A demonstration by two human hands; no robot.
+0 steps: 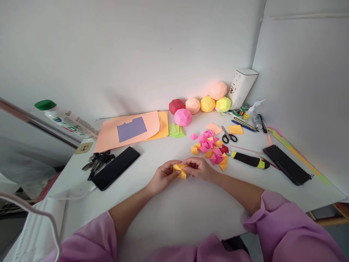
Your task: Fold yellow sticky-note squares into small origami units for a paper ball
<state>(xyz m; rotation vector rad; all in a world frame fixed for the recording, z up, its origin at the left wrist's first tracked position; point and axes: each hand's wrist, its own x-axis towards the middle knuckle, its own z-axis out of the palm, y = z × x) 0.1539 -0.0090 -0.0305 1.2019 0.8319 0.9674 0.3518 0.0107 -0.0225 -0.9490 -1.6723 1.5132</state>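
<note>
Between my two hands, over the near middle of the desk, is a small folded piece of orange paper [179,169]. My left hand [164,175] pinches its left side, thumb in front. On its right edge, the thumb and fingers of my right hand [199,169] are closed; fingertips hide part of the paper. Just beyond my right hand lies a heap of small folded pink paper pieces [208,142], with orange and red ones mixed in. Black-handled scissors [229,136] rest behind the heap, and a black and lime-green tool [249,159] lies to its right.
Faceted paper balls [193,105] stand along the wall beside a white container [244,87]. Peach paper sheets [109,136] and green paper squares [176,131] lie further left. A black phone [116,168], keys [98,160] and a green-capped bottle [68,120] occupy the left side; a black case [287,164] lies right.
</note>
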